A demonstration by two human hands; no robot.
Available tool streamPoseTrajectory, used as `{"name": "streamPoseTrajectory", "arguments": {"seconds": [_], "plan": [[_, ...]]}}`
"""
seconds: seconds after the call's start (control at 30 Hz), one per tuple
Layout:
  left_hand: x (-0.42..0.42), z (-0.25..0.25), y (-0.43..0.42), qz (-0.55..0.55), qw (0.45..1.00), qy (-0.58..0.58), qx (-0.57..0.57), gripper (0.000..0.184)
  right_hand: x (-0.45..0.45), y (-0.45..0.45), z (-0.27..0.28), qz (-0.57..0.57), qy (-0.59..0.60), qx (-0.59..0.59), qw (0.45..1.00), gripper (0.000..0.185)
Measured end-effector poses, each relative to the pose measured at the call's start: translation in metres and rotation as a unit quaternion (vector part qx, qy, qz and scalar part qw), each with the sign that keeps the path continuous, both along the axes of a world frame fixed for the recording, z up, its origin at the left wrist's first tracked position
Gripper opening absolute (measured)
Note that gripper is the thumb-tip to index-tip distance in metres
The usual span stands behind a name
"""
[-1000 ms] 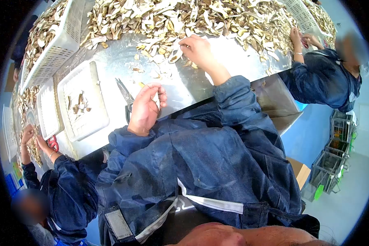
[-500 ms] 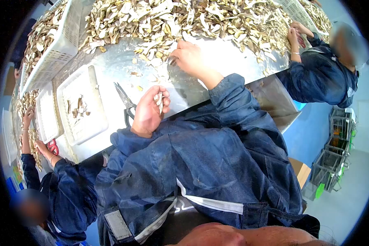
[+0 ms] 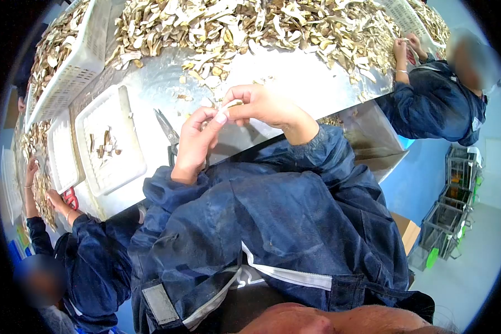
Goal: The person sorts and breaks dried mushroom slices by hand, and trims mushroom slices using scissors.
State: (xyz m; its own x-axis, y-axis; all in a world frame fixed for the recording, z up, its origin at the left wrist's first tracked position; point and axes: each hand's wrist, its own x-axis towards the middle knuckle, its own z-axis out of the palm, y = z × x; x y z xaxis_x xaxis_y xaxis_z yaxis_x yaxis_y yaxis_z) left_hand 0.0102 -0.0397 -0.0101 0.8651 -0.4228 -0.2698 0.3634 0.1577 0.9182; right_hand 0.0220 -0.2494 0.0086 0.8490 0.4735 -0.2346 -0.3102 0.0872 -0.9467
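In front of my chest, over the metal table, my two hands come together. My right hand (image 3: pixel 270 108) pinches a pale dried mushroom slice (image 3: pixel 233 103) between thumb and fingertips. Closed just beside it is my left hand (image 3: pixel 193 139), its thumb meeting the right fingertips and its fingers curled around mushroom slices that are mostly hidden. Black-handled scissors (image 3: pixel 166 127) lie on the table left of my left hand, their handles partly covered by it. Beyond both hands spreads a big heap of dried mushroom slices (image 3: pixel 239 28).
A shallow white tray (image 3: pixel 128 172) with a few dark pieces lies to the left, beside another white tray (image 3: pixel 58 178). A tall white crate (image 3: pixel 67 89) of slices stands behind them. Co-workers (image 3: pixel 434 100) sit right and left (image 3: pixel 94 261), their hands at the table.
My right hand has drawn back from the heap's edge to my left hand and now pinches a slice. My left hand has risen slightly and turned towards it.
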Motion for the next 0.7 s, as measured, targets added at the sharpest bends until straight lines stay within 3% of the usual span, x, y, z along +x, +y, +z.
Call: {"name": "streamPoseTrajectory", "arguments": {"seconds": [0.13,0.33,0.7], "plan": [[0.001,-0.001,0.007,-0.016,1.0,-0.006,0.026,0.015,-0.002,-0.002,0.003,0.0,0.045,0.002,0.999,0.019],[-0.001,0.0,0.009,-0.053,0.995,-0.024,0.08,0.017,-0.002,-0.003,-0.007,0.045,-0.004,-0.022,0.999,0.021],[-0.003,0.005,0.013,-0.098,0.993,0.0,0.071,0.019,-0.01,0.002,-0.016,0.056,0.007,0.021,0.998,0.017]]}}
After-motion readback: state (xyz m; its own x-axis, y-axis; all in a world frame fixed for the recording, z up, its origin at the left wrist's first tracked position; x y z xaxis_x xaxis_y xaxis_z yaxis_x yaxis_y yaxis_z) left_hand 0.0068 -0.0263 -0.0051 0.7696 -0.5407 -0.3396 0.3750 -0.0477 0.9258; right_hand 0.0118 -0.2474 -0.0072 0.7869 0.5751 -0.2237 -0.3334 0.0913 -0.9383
